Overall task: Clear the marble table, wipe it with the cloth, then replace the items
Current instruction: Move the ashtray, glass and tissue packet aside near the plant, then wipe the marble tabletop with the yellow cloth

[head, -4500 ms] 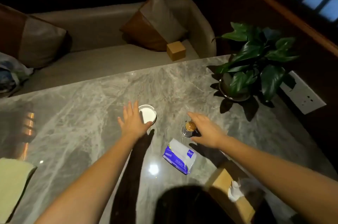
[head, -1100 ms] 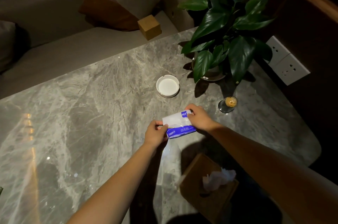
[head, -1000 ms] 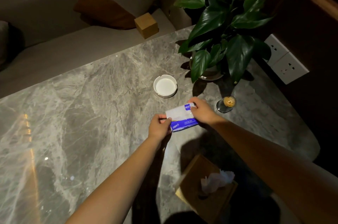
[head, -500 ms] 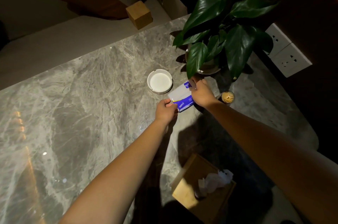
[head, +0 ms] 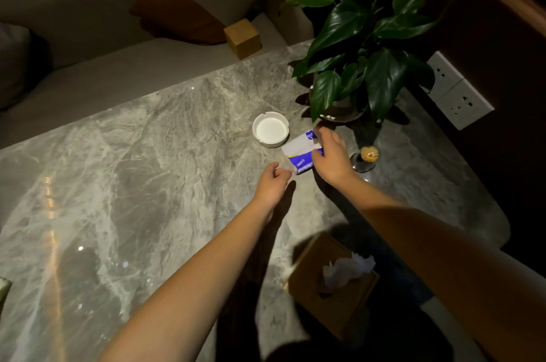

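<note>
Dim room; beige sofa [head: 88, 86] with brown cushion [head: 177, 12]; 2 white wall sockets [head: 456, 95]

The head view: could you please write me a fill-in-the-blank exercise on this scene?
1. The right hand grips the blue-and-white tissue packet beside the round ______ ashtray.
2. The green potted plant stands on the grey ______ table.
3. The beige sofa carries a small cube made of ______.
Missing: white; marble; wood.
</note>
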